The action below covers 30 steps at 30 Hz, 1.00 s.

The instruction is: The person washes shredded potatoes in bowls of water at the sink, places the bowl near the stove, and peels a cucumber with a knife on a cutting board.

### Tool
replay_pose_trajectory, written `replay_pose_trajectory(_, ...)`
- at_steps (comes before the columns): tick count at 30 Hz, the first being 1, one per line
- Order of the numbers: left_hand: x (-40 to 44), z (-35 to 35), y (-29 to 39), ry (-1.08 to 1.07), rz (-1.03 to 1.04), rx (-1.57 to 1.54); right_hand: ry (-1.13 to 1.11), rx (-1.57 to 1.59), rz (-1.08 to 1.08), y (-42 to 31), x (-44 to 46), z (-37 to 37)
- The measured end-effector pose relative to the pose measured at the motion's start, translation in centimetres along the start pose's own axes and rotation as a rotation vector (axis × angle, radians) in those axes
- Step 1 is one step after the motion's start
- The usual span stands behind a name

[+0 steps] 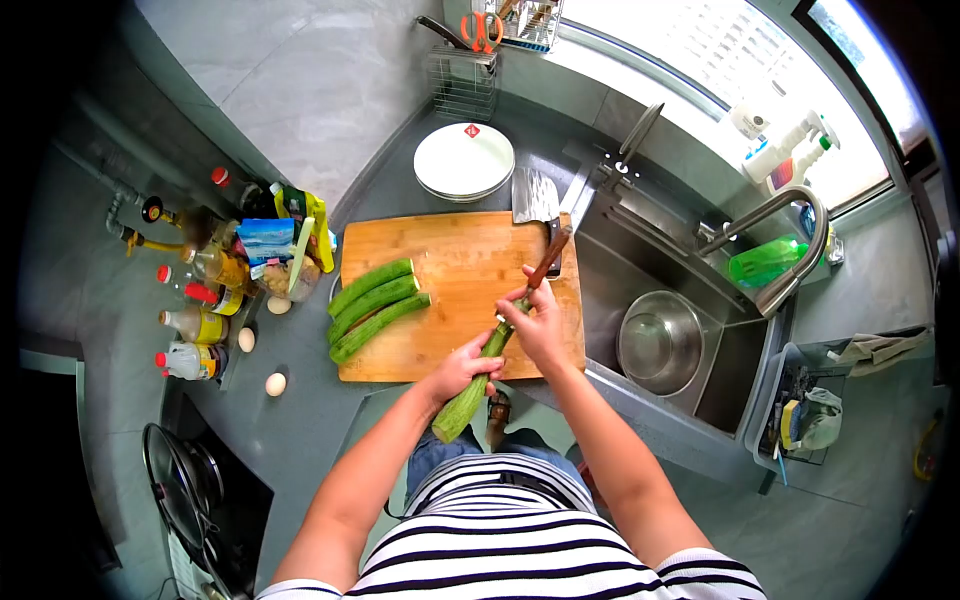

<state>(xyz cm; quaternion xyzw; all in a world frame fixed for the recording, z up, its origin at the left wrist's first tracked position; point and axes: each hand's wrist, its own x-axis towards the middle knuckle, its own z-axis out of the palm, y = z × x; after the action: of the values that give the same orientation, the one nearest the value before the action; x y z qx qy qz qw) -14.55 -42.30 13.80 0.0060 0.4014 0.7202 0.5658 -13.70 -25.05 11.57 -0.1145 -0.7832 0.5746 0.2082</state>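
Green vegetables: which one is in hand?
The green vegetable gripped by the left hand, raised clear; the other three vegetables lie side by side on the cutting board.

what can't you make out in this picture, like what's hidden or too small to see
Head view: the working end of the brown-handled tool, mostly covered by the right hand.
Head view: the middle of the held green vegetable, wrapped by the left hand.
Head view: the print on the yellow-labelled bottle, too small to read.
Head view: the rest of the striped shirt, cut off by the bottom edge.
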Motion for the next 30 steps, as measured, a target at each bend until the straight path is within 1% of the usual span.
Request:
replay_pose_trajectory(1, -0.4, 0.2, 0.3, -0.032, 0.002, 0.024, -0.056, 0.346, 0.274, -0.3, 0.5, -0.2)
replay_pose_trajectory(3, -1.3, 0.6, 0.8, -0.018, 0.0, 0.026, -0.092, 0.571, 0.375, 0.6, 1.3, -0.5)
replay_pose_trajectory(6, -1.9, 0.5, 1.1, -0.001, -0.015, 0.006, -0.082, 0.501, 0.419, 1.4, 2.1, -0.4)
replay_pose_trajectory(9, -2.1, -0.1, 0.8, 0.001, -0.013, -0.02, 0.054, 0.586, 0.334, 2.0, 2.6, 0.7)
replay_pose_trajectory(10, -2.1, -0.1, 0.9, 0.011, -0.013, -0.015, 0.074, 0.49, 0.302, 2.0, 2.5, 1.0)
replay_pose_trajectory(13, -2.8, 0.3, 1.1, 0.01, -0.026, -0.016, 0.084, 0.049, 0.184, 2.2, 2.2, 0.4)
replay_pose_trajectory(15, -3.2, 0.1, 1.4, 0.025, -0.015, -0.026, 0.206, 0.225, 0.32, 2.6, 2.8, -0.9)
replay_pose_trajectory(18, -3.0, -0.9, 0.8, 0.055, 0.014, -0.068, 0.051, 0.382, 0.253, 2.2, 2.3, -1.3)
replay_pose_trajectory(20, -2.1, -1.3, 0.5, 0.041, 0.013, -0.203, -0.035, 0.485, 0.213, 0.0, 1.4, -0.4)
replay_pose_trajectory(21, -1.6, -1.3, 0.5, 0.033, 0.013, -0.27, -0.092, 0.475, 0.276, -0.1, 1.0, -0.3)
replay_pose_trajectory(23, -0.8, -1.4, 0.4, 0.033, 0.005, -0.369, -0.047, 0.334, 0.207, -0.3, 0.1, 0.4)
replay_pose_trajectory(25, 0.1, -1.8, 0.3, 0.016, 0.011, -0.434, 0.051, 0.276, 0.168, 1.6, 0.2, 0.6)
replay_pose_trajectory(26, 0.5, -1.7, 0.2, 0.13, 0.04, -0.371, 0.099, 0.247, 0.147, 2.8, 0.2, 0.5)
replay_pose_trajectory(29, 0.1, 0.3, 1.4, 0.44, 0.088, 0.038, 0.056, 0.147, 0.362, 0.3, 0.8, -2.2)
replay_pose_trajectory(30, 0.1, -0.2, 1.2, 0.408, 0.127, 0.056, 0.045, 0.231, 0.342, -0.1, 0.9, -2.3)
